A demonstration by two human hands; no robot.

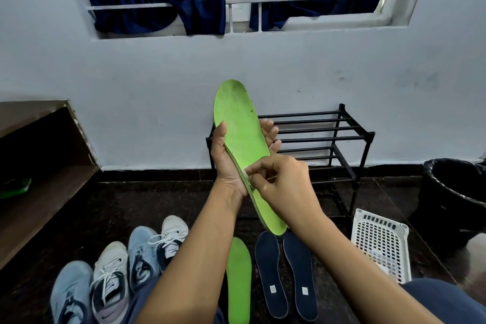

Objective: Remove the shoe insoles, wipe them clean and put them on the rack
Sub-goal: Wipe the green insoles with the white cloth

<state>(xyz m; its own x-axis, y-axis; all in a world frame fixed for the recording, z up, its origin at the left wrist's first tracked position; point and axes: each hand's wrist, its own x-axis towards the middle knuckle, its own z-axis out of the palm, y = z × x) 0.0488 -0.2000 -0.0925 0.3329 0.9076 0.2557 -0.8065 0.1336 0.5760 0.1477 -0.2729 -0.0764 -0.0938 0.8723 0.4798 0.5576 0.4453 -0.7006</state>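
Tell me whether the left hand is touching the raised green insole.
Touching. The head view shows the left hand gripping the green insole, thumb on one edge, fingers curled round the other.

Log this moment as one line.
left hand: holds green insole | right hand: pinches white wipe on it | floor: second green insole, navy insole pair

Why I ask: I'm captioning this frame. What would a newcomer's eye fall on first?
The bright green insole, held upright mid-frame by the left hand while the right hand pinches a small white wipe against its edge. Behind it stands a black rack at the wall. On the floor below lie a second green insole and two navy insoles, with four shoes lower left.
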